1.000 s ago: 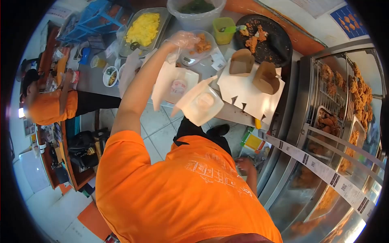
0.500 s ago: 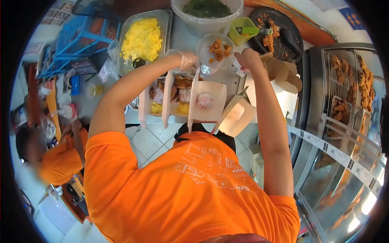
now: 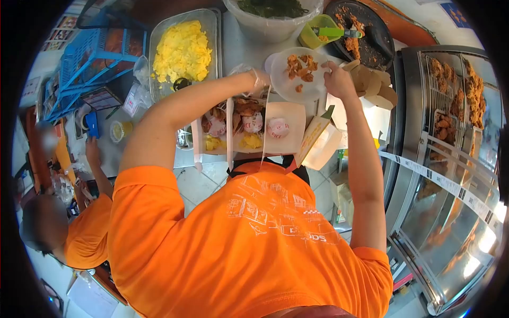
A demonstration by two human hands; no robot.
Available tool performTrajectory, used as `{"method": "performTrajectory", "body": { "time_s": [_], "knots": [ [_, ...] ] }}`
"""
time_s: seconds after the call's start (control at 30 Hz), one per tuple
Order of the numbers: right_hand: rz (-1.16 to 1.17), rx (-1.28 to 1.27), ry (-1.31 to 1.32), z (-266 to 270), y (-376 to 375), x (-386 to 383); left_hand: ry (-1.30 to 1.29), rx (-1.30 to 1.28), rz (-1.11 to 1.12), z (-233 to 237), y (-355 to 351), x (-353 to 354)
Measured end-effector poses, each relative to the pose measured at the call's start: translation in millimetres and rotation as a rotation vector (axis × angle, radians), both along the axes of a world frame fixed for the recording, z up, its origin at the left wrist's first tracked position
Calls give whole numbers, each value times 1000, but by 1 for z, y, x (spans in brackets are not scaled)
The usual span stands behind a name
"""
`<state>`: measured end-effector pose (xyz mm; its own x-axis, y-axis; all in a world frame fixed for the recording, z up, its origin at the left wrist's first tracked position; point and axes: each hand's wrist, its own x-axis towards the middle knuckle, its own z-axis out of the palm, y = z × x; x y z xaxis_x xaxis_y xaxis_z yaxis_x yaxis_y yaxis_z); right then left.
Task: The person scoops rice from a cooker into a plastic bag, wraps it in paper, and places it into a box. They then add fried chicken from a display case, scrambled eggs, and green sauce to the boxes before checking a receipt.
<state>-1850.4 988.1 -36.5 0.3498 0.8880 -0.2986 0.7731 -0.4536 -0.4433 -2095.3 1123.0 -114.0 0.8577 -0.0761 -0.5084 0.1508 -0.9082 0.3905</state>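
My right hand (image 3: 339,82) pinches the right rim of a pale shallow bowl (image 3: 289,93) that is tilted toward me. Small brown fried chicken pieces (image 3: 300,66) lie in the bowl. At its left side is my left hand (image 3: 259,79), in a clear plastic glove; its fingers are mostly hidden. Just below my hands stand several open paper boxes (image 3: 286,140) in a row. The rightmost upright one holds a paper-wrapped rice ball (image 3: 278,127). Two others hold rice balls, fried chicken (image 3: 248,107) and scrambled egg (image 3: 250,140).
A tray (image 3: 216,53) of scrambled egg and a lined tub (image 3: 275,24) of greens stand behind. A green container (image 3: 318,34) and a black mortar (image 3: 384,45) sit at back right. A glass warmer (image 3: 424,212) is on my right; a co-worker (image 3: 87,228) is on my left.
My right hand has taken hold of the bowl's rim. The bowl has moved right and toward me, tilting. My left hand has shifted slightly right. The co-worker's arm has stretched toward the counter.
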Motion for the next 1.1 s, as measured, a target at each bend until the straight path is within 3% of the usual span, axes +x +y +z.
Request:
{"method": "performTrajectory", "body": {
  "time_s": [0.07,0.17,0.2,0.3,0.37,0.4,0.47,0.57,0.67,0.8,0.97,1.1],
  "knots": [
    [22,42,-1,27,-18,-7,-25,128,-119,4,2,4],
    [71,168,5,38,-46,-20,-103,85,-58,-14,13,-3],
    [104,229,-20,39,-53,-27,-110,86,-58,3,14,-7],
    [182,369,-102,43,-70,-50,-128,-99,118,30,26,-20],
    [195,347,-242,45,-78,-69,-316,-177,500,22,41,-27],
    [240,358,-354,42,-83,-76,-318,-176,494,47,38,-29],
    [263,466,-383,39,-90,-86,-559,-171,724,108,32,-39],
    [315,583,-402,34,-104,-92,-443,-210,775,182,-33,-51],
    [369,616,-426,29,-117,-95,-396,-194,784,218,-90,-63],
    [443,710,-470,28,-132,-99,-357,-179,908,210,-108,-69],
    [496,823,-531,27,-138,-94,-389,-112,850,207,-119,-72],
    [373,922,-506,28,-140,-82,-407,14,732,185,-137,-54]
  ]
}}
